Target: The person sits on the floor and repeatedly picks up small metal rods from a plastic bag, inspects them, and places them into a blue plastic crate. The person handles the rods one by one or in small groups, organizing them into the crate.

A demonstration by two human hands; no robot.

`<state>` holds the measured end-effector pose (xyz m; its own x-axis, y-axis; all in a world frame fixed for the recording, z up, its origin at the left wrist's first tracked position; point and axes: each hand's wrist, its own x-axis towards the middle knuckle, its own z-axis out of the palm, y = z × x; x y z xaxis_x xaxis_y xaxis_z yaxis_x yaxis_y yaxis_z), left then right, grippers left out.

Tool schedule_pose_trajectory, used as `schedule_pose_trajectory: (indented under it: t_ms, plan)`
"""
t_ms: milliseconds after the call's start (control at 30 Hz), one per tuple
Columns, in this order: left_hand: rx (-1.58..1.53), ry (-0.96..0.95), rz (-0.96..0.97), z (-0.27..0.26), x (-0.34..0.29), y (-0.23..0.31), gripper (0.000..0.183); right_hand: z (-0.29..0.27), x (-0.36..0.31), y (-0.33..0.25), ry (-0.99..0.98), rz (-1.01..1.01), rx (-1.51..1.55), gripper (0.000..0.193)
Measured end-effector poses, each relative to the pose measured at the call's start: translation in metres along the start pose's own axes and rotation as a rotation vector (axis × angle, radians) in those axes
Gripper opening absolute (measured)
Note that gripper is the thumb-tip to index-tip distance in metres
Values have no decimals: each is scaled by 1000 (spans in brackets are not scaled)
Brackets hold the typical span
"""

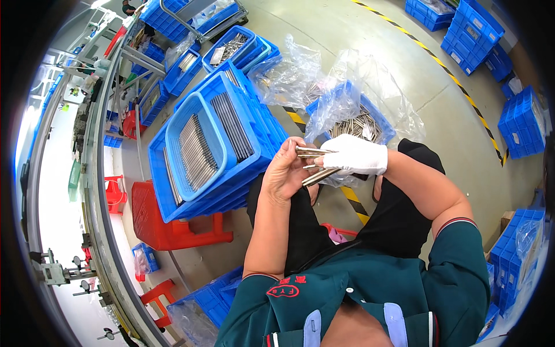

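Observation:
My left hand [287, 172] is bare and curls around the ends of a few thin metal rods [315, 165] above my lap. My right hand [354, 155], in a white glove, grips the same rods from the right side. The two hands meet over my black trousers. Just beyond them lies a blue bin lined with clear plastic [347, 101], full of loose metal rods [361, 124]. To the left, a blue basket [176, 139] holds rods laid in neat rows inside a larger blue crate [159, 179].
The blue crate rests on a red stool [167, 228]. More blue crates stand at the top left [231, 49], top right [471, 29] and lower right [514, 243]. A conveyor line [95, 191] runs along the left. Yellow-black floor tape [462, 87] crosses the concrete.

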<state>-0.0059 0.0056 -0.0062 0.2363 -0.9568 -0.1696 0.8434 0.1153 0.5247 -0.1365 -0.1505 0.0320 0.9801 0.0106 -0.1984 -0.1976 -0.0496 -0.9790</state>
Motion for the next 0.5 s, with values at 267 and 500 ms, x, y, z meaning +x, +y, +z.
schedule_pose_trajectory:
  t_ms: [267, 500]
  plan:
    - [725, 306, 285, -4, 2, 8, 16, -11, 6, 13, 24, 90, -36, 25]
    - [1101, 298, 407, -2, 1, 3, 14, -8, 11, 15, 2, 56, -133, 36]
